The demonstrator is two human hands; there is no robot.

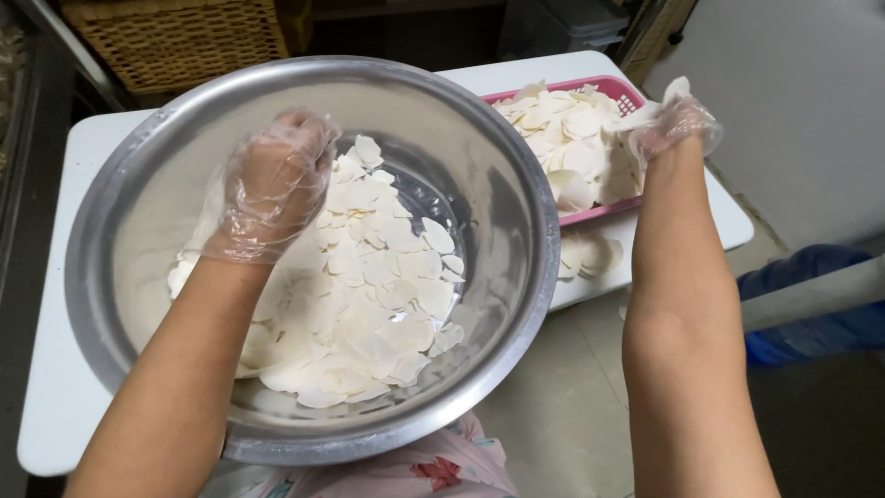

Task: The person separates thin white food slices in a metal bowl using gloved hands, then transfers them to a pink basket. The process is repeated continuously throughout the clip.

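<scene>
A large steel bowl [516, 231] rests on a white table and holds a heap of thin pale slices [369, 295]. My left hand [272, 184], in a clear plastic glove, is curled loosely over the slices inside the bowl; I cannot tell if it grips any. Over at the right, my right hand [673, 124], also gloved, reaches into a pink basket [608, 210] piled with more pale slices [572, 138] and pinches a few of them at the basket's right edge.
The white table [92, 157] carries bowl and basket; a few slices [590, 254] lie loose on it beside the basket. A wicker basket [175, 37] stands behind the table. A blue object [811, 304] sits at the right on the floor.
</scene>
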